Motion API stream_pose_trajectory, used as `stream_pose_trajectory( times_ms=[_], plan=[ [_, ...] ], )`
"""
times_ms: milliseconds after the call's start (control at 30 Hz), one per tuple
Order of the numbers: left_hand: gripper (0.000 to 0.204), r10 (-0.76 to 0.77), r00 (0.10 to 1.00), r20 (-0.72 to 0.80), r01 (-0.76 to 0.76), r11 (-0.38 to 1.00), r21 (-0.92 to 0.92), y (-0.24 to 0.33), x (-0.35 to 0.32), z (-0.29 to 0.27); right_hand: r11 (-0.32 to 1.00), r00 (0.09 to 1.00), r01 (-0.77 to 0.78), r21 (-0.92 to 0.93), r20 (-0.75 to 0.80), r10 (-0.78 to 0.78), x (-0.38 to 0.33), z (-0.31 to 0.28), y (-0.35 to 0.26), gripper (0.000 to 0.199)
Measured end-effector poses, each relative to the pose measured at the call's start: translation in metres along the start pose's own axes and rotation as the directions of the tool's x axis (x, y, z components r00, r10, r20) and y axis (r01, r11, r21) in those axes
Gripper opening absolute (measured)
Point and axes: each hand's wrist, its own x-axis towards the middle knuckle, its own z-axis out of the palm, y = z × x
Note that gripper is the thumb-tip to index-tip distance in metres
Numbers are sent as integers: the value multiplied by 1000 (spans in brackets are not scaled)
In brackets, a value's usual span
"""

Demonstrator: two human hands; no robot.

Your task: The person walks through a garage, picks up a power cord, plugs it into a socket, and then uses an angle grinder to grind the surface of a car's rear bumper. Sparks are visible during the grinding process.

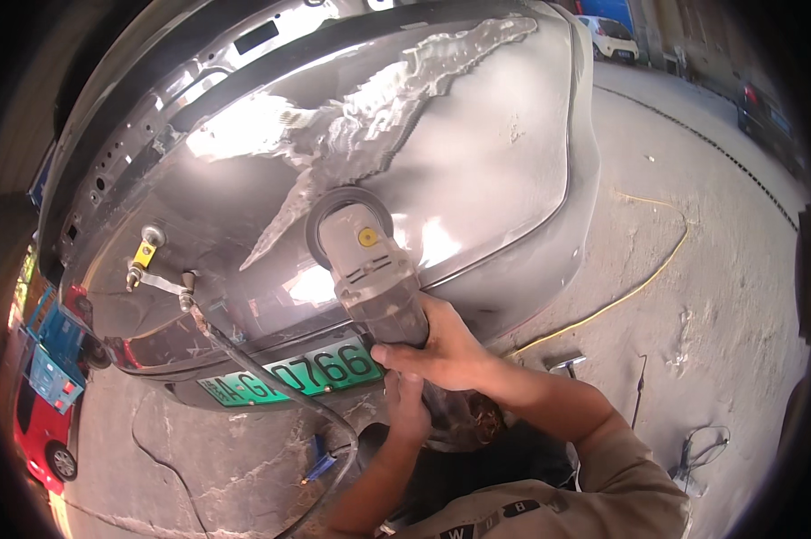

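My right hand (446, 349) is wrapped round the dark body of an angle grinder (383, 287), thumb across its top. Lower down, my left hand (409, 409) has its fingers closed against the grinder's side near the rear, partly hidden. The grinder points away from me, its round disc (314, 232) at the grey car body panel (486, 153); whether it touches cannot be seen. Just beyond the disc, a branching strip of bare, scuffed metal (369, 126) runs across the panel. A green licence plate (288, 373) sits left of the grinder.
A metal bracket with a yellow piece (143, 253) is fixed to the panel at left, and a thick cable (270, 382) hangs from it. A yellow cord (639, 286) and a hammer-like tool (567, 362) lie on the floor at right. A blue cart (57, 355) and red car (41, 440) stand left.
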Motion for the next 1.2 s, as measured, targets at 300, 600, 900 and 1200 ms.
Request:
stream_pose_trajectory(
  times_ms=[300,600,900,1200],
  plan=[
    [49,180,983,26,-177,981,-77,18,25,14,998,999,47,-34,12,-46,19,-4,-24,53],
    [47,221,975,15,-222,974,56,17,29,0,1000,1000,9,18,14,-9,22,7,-18,43],
    [40,158,987,28,-156,985,-78,13,28,-18,993,994,111,-32,3,-111,29,20,-7,41],
    [40,263,964,38,-263,965,0,15,30,-27,997,995,82,-12,56,-81,34,26,1,48]
  ],
)
